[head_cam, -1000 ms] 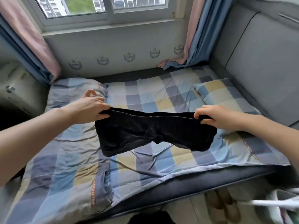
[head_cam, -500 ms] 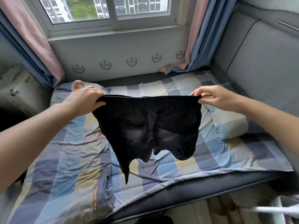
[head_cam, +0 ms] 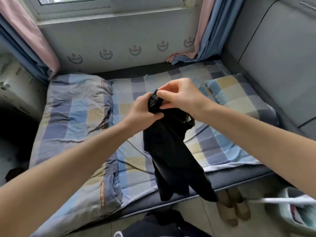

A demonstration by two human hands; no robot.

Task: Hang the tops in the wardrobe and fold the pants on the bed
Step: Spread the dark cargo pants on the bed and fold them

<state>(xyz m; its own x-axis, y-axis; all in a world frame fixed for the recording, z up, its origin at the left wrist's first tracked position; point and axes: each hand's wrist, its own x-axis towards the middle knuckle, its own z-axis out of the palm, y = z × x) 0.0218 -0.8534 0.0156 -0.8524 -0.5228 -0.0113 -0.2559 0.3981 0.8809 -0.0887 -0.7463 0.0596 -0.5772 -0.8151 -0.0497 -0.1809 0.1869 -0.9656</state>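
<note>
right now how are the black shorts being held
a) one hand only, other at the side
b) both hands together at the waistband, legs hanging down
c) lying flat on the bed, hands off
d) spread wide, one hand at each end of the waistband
b: the left hand and right hand meet at the bunched waistband of the black shorts, whose legs hang down over the bed edge.

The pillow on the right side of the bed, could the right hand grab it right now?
Probably not yet. The right hand is busy pinching the black shorts together with the left hand. Nothing lies between it and the pillow, though.
</note>
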